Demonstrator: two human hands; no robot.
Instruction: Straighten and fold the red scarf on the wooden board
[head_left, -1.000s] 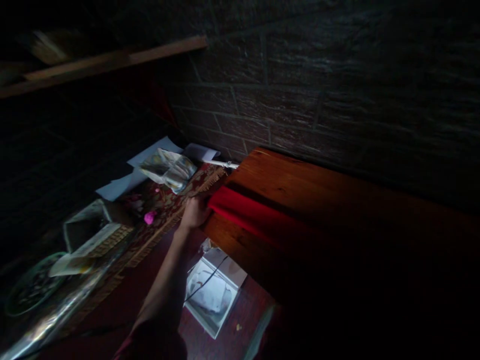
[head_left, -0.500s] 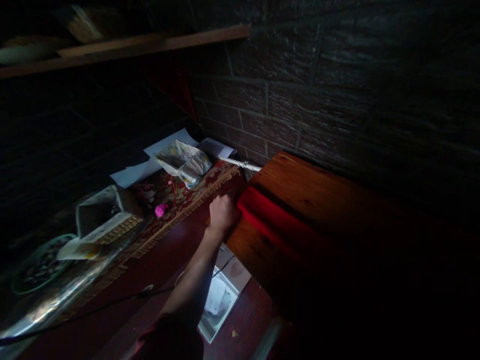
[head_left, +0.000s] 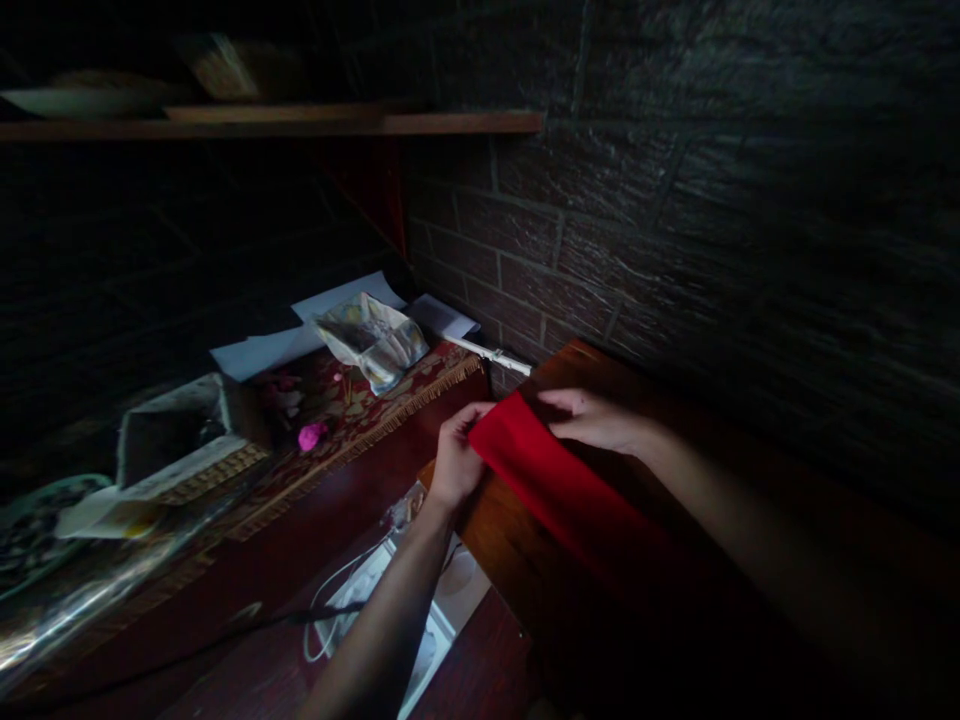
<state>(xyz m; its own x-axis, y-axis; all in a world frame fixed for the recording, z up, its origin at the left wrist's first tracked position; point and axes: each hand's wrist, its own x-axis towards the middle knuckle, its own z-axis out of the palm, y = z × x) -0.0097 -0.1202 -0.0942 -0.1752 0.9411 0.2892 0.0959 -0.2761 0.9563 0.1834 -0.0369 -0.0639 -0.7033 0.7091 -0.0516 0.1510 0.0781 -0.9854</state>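
A long strip of red cloth (head_left: 536,465), seemingly folded, lies slanting across the brown wooden table (head_left: 487,520). Its near right part fades into deep shadow. At its far left end, my left hand (head_left: 459,455) is closed on the edge, fingers curled at the corner. My right hand (head_left: 589,418) is just beyond the strip's right edge, low over the wood. Its thumb and forefinger are apart and point at the cloth; whether they touch it I cannot tell.
Left of the table, a patterned fringed cloth (head_left: 420,400) bears a fabric-lined box (head_left: 371,340), a basket (head_left: 217,470), a pink lump (head_left: 312,436) and papers (head_left: 266,350). Below are a white tray-like box (head_left: 469,580) and a cable (head_left: 277,620). A shelf (head_left: 465,123) juts out above.
My right hand has come into view from the right, beside the red cloth. My left hand stays at the cloth's left end, and the cloth's end now looks flatter and wider. The view has shifted slightly.
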